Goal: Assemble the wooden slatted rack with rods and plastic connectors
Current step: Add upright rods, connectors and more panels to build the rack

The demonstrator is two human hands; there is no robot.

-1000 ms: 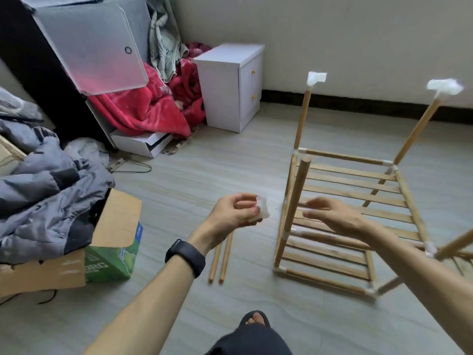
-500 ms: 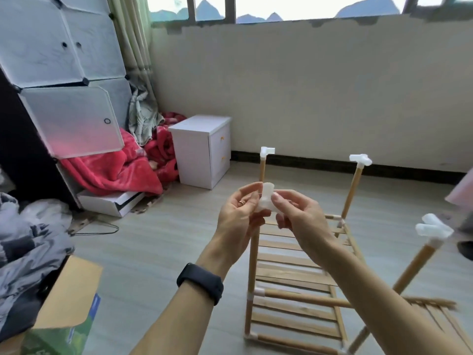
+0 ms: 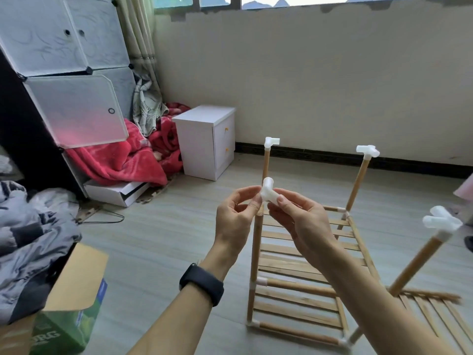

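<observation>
connector in pinch of left hand and right hand; grey floor, beige wall

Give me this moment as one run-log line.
left hand: pinches connector | right hand: pinches connector | connector: just above top of bare near-left rod, not seated

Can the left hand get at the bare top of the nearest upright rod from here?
Probably yes: the left hand pinches the connector right beside that rod top, and nothing shows between them.
</observation>
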